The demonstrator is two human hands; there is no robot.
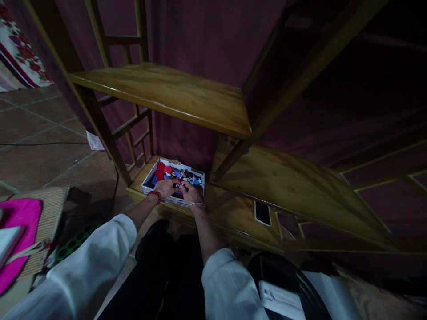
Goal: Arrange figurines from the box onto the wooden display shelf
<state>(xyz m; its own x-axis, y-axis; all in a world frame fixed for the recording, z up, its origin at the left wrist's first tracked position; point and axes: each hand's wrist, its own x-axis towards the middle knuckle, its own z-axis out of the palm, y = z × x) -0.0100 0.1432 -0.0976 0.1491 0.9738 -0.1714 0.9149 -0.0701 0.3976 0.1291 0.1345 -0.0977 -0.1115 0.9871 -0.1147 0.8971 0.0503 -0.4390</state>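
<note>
A shallow white cardboard box (144, 188) sits on the lowest wooden shelf, filled with small items in red, blue, black and white. Red round pieces (160, 169) lie at its left end; patterned black-and-white pieces (185, 175) lie toward the back right. Over the box's front half, my left hand (164, 187) is closed, with a red bead bracelet at the wrist. Beside it, my right hand (192, 194), wearing a silver bangle, is closed too. The fingertips of both meet at a small dark-and-white item (177, 185), too small and dim to name.
A wooden upper shelf (167, 91) overhangs the box. Right of it, a phone (262, 213) lies on the lower shelf. Left are a woven mat (53, 209) with a pink cloth (25, 231), and a cable (43, 144) on tiled floor. A white object (280, 298) rests on something black.
</note>
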